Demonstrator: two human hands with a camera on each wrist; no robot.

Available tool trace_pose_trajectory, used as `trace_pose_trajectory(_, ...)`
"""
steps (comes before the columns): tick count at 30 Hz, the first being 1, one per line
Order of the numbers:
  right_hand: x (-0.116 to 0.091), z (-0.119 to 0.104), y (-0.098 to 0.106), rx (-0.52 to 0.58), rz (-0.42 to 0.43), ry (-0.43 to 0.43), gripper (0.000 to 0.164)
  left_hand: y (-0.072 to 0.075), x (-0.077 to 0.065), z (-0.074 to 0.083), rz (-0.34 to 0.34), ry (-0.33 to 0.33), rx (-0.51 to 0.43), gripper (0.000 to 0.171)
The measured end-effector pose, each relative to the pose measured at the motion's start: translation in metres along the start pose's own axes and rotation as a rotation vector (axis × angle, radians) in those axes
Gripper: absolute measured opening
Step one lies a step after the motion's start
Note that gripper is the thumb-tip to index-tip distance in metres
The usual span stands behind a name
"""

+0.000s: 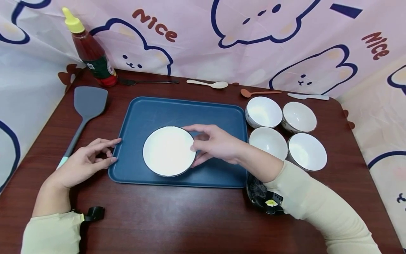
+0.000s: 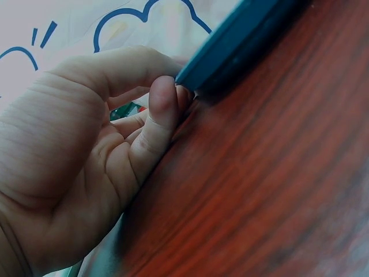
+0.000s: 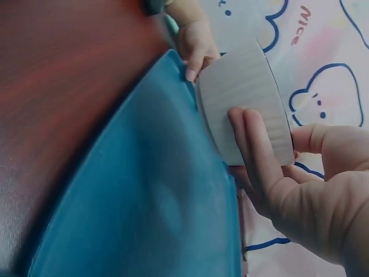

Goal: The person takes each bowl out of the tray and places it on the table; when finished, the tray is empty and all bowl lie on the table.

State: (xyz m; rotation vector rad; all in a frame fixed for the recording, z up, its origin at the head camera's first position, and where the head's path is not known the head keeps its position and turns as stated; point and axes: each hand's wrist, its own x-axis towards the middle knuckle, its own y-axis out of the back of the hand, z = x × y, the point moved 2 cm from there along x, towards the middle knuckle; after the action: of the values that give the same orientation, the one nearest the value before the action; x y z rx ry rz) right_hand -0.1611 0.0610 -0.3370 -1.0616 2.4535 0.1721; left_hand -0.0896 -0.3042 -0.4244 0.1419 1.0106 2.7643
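A white bowl (image 1: pixel 169 151) with a thin dark rim is over the middle of the blue tray (image 1: pixel 203 107). My right hand (image 1: pixel 212 144) grips the bowl's right side, thumb at the rim and fingers against the outer wall. The right wrist view shows the bowl's ribbed side (image 3: pixel 245 86) close to the tray; whether its base touches cannot be told. My left hand (image 1: pixel 84 160) rests at the tray's left edge, thumb and index fingertips touching it. In the left wrist view, the thumb (image 2: pixel 163 101) meets the tray's rim (image 2: pixel 216 49).
Several white bowls (image 1: pixel 264 112) stand right of the tray. Left are a grey spatula (image 1: pixel 90 100) and a red sauce bottle (image 1: pixel 93 53). Along the back lie a black utensil (image 1: pixel 152 82), a cream spoon (image 1: pixel 219 84), a brown spoon (image 1: pixel 247 93) and a white knife (image 1: pixel 309 96). A black object (image 1: pixel 258 192) is below the right forearm.
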Motion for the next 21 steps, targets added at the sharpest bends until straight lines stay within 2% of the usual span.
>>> trace_pose_trajectory(7, -0.018, -0.002, 0.009, -0.014, 0.038, 0.001, 0.059, 0.001, -0.001, 0.000, -0.007, -0.027, -0.017, 0.052)
trace_pose_trajectory(12, -0.035, -0.002, 0.016, -0.006, 0.044, 0.033, 0.059, 0.000, -0.001, 0.000, -0.021, -0.046, -0.029, 0.052)
trace_pose_trajectory(17, -0.052, -0.002, 0.026, -0.008, 0.070, 0.060, 0.062, 0.002, -0.001, 0.000, -0.020, -0.033, -0.030, 0.052)
trace_pose_trajectory(21, -0.065, -0.002, 0.034, -0.016, 0.111, 0.049, 0.063, 0.002, -0.001, -0.001, -0.022, -0.034, -0.032, 0.052)
